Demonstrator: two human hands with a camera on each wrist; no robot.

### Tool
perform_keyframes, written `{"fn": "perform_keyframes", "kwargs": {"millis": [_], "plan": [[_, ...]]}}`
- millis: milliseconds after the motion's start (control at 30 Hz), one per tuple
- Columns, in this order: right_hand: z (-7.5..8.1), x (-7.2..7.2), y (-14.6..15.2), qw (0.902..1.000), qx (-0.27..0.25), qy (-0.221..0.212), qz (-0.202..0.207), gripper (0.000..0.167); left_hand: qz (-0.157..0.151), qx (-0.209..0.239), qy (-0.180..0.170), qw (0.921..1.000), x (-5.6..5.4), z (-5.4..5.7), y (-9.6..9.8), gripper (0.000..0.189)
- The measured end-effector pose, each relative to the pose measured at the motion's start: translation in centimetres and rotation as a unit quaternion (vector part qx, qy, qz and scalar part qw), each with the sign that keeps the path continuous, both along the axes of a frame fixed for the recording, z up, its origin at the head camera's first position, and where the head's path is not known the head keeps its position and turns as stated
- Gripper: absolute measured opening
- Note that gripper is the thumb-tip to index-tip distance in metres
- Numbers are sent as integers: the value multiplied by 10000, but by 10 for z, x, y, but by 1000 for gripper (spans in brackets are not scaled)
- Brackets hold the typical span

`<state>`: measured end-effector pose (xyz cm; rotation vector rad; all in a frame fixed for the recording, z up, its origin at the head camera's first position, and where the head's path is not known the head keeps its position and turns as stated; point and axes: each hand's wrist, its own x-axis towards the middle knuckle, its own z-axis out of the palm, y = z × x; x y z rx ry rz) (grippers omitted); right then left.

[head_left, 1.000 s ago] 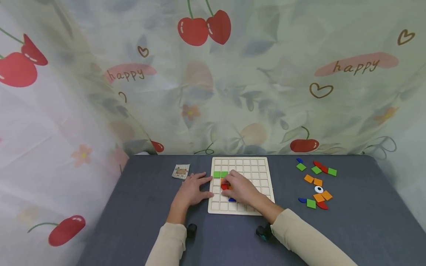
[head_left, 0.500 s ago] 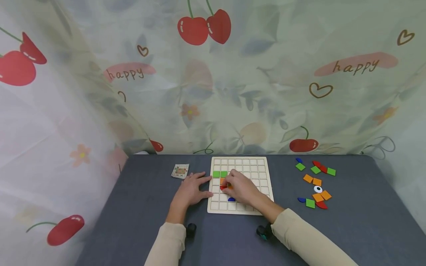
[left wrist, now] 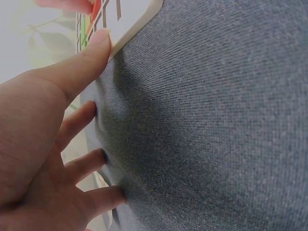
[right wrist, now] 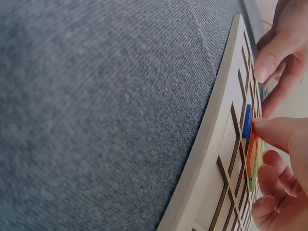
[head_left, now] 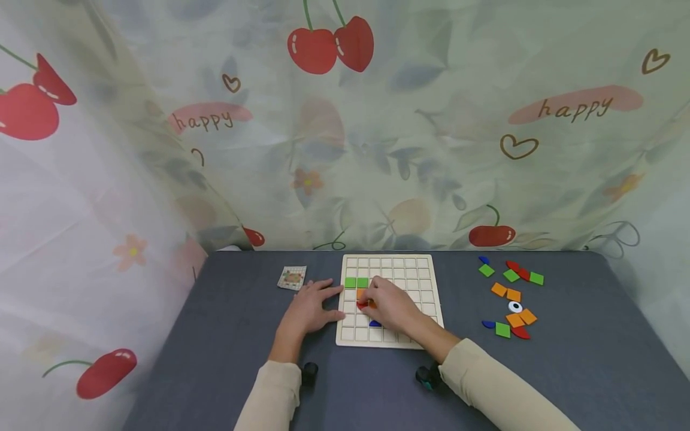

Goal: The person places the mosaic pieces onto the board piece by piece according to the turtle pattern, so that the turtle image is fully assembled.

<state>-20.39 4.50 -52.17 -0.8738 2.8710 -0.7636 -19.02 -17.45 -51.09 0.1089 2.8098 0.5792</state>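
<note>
A pale wooden grid board (head_left: pixel 388 339) lies on the dark table. My left hand (head_left: pixel 308 307) is beside its left edge, fingers spread, thumb resting on the rim; in the left wrist view the other fingertips touch the cloth. Over the board's left half, my right hand (head_left: pixel 390 304) pinches a red quarter-round piece (head_left: pixel 360 305) with thumb and fingertips, at a grid cell. Two green squares (head_left: pixel 356 282) sit in cells above it. An orange piece (head_left: pixel 360 294) is partly covered by the fingers. Just below the hand is a blue half-round piece (right wrist: pixel 247 121).
Several loose green, orange, red and blue pieces lie on the table to the right, among them an orange square (head_left: pixel 499 290) and a white eye disc (head_left: pixel 515 307). A small pattern card (head_left: pixel 292 278) lies behind my left hand. A printed curtain (head_left: pixel 345 149) hangs at the back.
The red piece has shifted slightly down and left under my right fingertips. My left hand has stayed in place at the board's edge.
</note>
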Motion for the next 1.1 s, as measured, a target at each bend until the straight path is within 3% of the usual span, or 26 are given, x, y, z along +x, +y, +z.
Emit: {"fn": "perform_keyframes", "kwargs": {"millis": [133,233,367,500,733,1100], "plan": [[1,1,0,9999,20,96,-27,12,-10,-10,20,10000,0,0,0,67],[2,3,0,9987,177,468,-30,18,-45,2,54,10000,0,0,0,67],[7,8,1,9926,512,1099,13,35,-26,-4,89,10000,1,0,-1,67],[13,13,8,9868,933,1325,0,56,17,-3,86,10000,1,0,-1,67],[8,20,36,9841,1357,1078,-379,80,19,-23,40,10000,1,0,2,68],[-9,26,95,9838,1237,896,-942,82,80,26,71,9999,2,0,2,68]]}}
